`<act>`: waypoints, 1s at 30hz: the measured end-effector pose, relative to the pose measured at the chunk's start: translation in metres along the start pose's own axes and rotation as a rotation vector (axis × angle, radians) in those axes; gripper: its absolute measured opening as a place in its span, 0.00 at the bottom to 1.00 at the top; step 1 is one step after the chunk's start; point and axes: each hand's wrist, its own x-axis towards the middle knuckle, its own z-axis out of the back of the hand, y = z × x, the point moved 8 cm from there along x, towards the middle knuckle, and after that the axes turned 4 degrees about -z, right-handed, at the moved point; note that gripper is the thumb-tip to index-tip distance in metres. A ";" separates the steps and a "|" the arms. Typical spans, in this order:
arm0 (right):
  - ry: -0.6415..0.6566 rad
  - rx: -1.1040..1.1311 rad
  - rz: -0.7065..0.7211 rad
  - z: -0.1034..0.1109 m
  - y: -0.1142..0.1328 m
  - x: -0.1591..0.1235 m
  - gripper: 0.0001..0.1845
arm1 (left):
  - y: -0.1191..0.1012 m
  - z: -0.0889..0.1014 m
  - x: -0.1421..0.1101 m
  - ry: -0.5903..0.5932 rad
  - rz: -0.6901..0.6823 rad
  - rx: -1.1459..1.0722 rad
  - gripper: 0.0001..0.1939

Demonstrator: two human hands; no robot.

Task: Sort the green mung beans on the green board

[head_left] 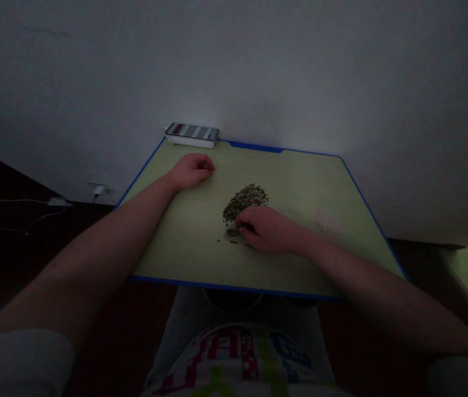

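Observation:
A pile of small dark brown and pale grains or beans [244,201] lies in the middle of the light yellow-green tabletop [176,248]. My right hand [265,229] rests against the pile's near right edge. Its thumb and fingers are drawn together at the grains, and whatever sits between the tips is too small to make out. Under those fingers, a few grains lie on a greyish patch [234,234]. Further left and back, my left hand [193,170] lies on the tabletop with its fingers curled in, apart from the pile, and nothing shows in it.
Small whitish bits [327,221] are scattered on the table beyond my right forearm. At the back left corner a phone [192,131] lies on a white box [190,142]. Blue edging rims the table, which stands against a wall. A plug [100,190] and cables are at left.

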 end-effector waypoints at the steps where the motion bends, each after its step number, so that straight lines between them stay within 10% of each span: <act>1: 0.005 -0.006 0.008 -0.001 0.003 0.003 0.09 | 0.000 0.000 0.000 0.000 -0.003 0.003 0.09; 20: 0.193 -0.051 0.170 -0.002 0.016 0.017 0.09 | 0.000 0.000 -0.001 0.002 0.021 -0.019 0.08; 30: 0.072 -0.084 -0.211 0.008 -0.029 -0.041 0.09 | 0.001 0.000 0.001 0.000 -0.005 -0.012 0.09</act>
